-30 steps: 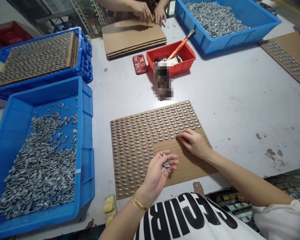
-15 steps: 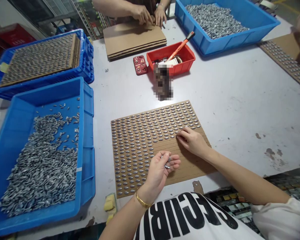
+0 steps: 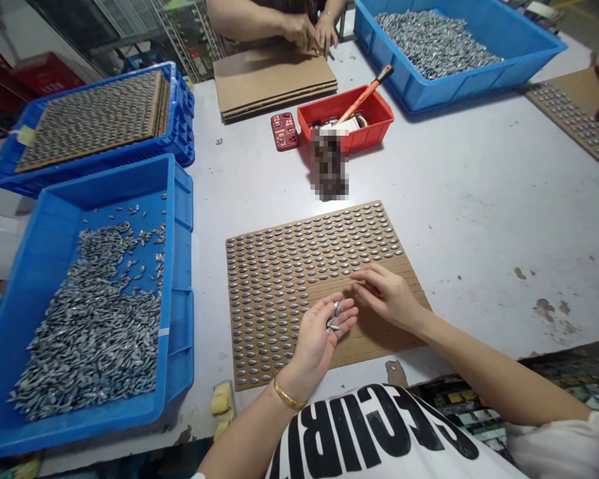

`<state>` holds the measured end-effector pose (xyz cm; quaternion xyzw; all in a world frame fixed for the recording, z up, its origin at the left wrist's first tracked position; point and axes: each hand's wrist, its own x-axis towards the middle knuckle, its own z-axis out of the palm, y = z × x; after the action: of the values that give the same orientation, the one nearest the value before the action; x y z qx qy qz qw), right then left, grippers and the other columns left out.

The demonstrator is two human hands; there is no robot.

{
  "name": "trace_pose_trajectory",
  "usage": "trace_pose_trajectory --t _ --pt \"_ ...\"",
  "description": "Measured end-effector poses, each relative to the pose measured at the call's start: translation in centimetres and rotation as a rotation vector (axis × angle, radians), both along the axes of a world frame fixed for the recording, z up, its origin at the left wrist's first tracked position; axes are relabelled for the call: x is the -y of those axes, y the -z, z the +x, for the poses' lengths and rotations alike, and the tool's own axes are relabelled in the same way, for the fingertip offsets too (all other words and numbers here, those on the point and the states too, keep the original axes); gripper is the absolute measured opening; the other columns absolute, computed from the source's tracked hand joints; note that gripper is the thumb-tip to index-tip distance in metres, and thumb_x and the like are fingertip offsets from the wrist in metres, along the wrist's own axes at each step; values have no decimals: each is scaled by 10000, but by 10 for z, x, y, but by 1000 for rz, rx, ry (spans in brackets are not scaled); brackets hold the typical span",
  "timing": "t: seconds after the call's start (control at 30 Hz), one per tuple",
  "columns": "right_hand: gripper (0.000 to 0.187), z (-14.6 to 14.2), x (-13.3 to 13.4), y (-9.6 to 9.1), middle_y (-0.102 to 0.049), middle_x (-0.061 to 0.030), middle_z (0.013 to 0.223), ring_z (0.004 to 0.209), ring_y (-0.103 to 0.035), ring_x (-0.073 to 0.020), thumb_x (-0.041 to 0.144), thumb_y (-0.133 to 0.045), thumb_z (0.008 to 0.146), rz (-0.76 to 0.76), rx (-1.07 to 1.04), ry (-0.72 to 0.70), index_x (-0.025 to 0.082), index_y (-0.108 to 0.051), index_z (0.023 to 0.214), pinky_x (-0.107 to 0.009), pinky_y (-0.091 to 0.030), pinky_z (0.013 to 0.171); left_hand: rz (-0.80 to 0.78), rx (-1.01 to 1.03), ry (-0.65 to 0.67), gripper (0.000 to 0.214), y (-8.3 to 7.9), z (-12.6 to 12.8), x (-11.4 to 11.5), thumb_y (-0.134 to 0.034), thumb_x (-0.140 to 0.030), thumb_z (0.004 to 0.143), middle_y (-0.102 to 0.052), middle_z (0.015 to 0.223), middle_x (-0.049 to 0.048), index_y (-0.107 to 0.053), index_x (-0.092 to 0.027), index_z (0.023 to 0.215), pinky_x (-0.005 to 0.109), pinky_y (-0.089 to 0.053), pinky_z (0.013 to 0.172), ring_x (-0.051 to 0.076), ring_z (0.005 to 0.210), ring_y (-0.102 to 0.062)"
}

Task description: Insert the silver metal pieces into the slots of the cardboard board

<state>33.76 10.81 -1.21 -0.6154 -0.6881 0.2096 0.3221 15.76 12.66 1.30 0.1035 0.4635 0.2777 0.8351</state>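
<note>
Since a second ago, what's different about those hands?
The right hand opened its pinch and drew back toward the left hand, whose palm opened around its metal pieces. I can't tell whether anything was let go. The cardboard sheet and red box stayed put.

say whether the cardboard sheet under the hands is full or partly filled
Partly filled: metal pieces cover the far and left portions of the cardboard sheet, but bare surface shows across its near right portion.

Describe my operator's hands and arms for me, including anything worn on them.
Both the left hand and right hand are ungloved. A gold-coloured bangle circles the left wrist; the right wrist looks unadorned. The right forearm is bare below a white sleeve.
</note>
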Motion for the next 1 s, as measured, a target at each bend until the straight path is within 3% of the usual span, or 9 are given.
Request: trace_pose_trajectory --t 0.13,0.23,0.33,0.4,0.53,0.67,0.8,1.0 --pt "275 -10 8 -16 -599 -76 1049 970 -559 -195 182 -485 909 -41 -148 -245 247 -602 1150 -336 -467 826 82 57 40 180 3 4 1 -633 -190 799 -666 828 65 -670 -124 962 312 -519 815 103 685 -599" --pt "218 -9 5 -16 -606 -48 926 871 -563 -170 178 -519 893 -179 -214 -276 226 -627 1076 -297 -458 751 129 29 104 212 4 7 2 -636 -209 802 -655 834 60 -672 -136 997 313 -516 807 101 702 -577" --pt "52 -4 3 -11 -596 -10 792 721 -545 -134 196 -563 871 -313 -294 -251 190 -614 875 -247 -419 631 112 5 161 261 5 9 3 -650 -227 793 -652 870 68 -666 -142 1038 325 -520 800 110 725 -580" --pt "58 0 4 -8 -592 -2 765 681 -527 -125 197 -567 867 -327 -308 -230 183 -585 813 -240 -397 603 99 -15 177 274 7 10 3 -661 -235 784 -652 892 71 -664 -141 1042 321 -522 796 113 738 -589" --pt "67 3 9 -7 -587 -16 777 738 -518 -143 195 -543 885 -196 -257 -175 187 -582 831 -262 -395 660 150 -84 186 258 13 13 1 -706 -280 757 -659 869 72 -653 -136 964 287 -527 755 129 761 -617" --pt "94 5 14 -10 -571 -15 758 730 -521 -143 222 -525 907 -148 -252 -170 197 -613 882 -261 -401 651 196 -135 219 258 17 16 0 -741 -326 718 -631 729 41 -632 -130 845 221 -503 608 105 624 -593" --pt "149 14 19 -10 -601 -34 796 741 -553 -149 231 -495 924 -111 -247 -167 208 -642 929 -275 -435 663 168 -91 240 257 10 19 -5 -684 -347 762 -631 719 50 -641 -117 870 186 -426 477 91 536 -555" --pt "146 50 14 5 -671 -42 870 780 -609 -173 298 -546 892 -126 -251 107 212 -656 936 -304 -486 689 140 -52 124 280 -7 14 -15 -580 -215 814 -694 938 148 -581 -107 1073 271 -517 638 182 737 -673"
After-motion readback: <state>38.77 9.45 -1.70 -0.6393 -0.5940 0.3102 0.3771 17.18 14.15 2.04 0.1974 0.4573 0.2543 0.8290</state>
